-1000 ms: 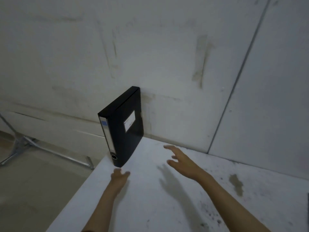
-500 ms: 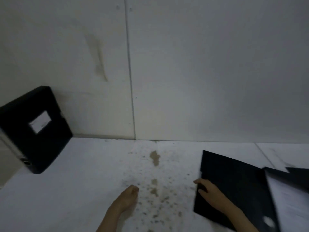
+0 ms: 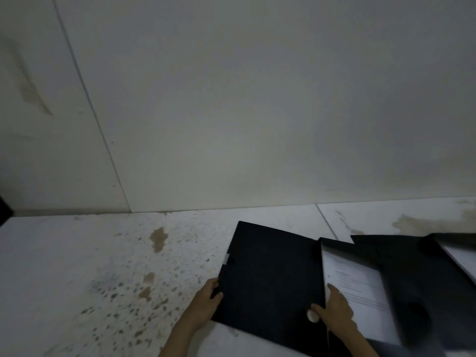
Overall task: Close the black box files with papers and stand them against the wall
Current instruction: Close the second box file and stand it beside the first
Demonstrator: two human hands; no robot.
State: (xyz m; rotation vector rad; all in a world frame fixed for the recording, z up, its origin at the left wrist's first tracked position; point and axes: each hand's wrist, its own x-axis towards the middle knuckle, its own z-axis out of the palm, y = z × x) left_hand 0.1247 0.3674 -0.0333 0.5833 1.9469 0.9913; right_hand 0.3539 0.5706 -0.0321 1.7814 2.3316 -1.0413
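Observation:
An open black box file (image 3: 270, 274) lies flat on the stained white table (image 3: 77, 266), its lid spread to the left and white printed papers (image 3: 358, 292) in its tray to the right. My left hand (image 3: 206, 302) grips the lid's left edge. My right hand (image 3: 332, 307) holds the file at the hinge, thumb on the lid and fingers on the papers. A second open black box file (image 3: 422, 269) with paper lies to the right, partly overlapping the first. A sliver of the standing closed file (image 3: 3, 210) shows at the far left edge by the wall.
The white wall (image 3: 257, 112) rises straight behind the table, with a vertical panel seam at the left. Brown stains and specks (image 3: 158, 238) mark the table surface left of the open file.
My view has swung right, away from the standing closed file. Both hands have moved from the bare table onto the first open file, left taking the lid edge, right the hinge.

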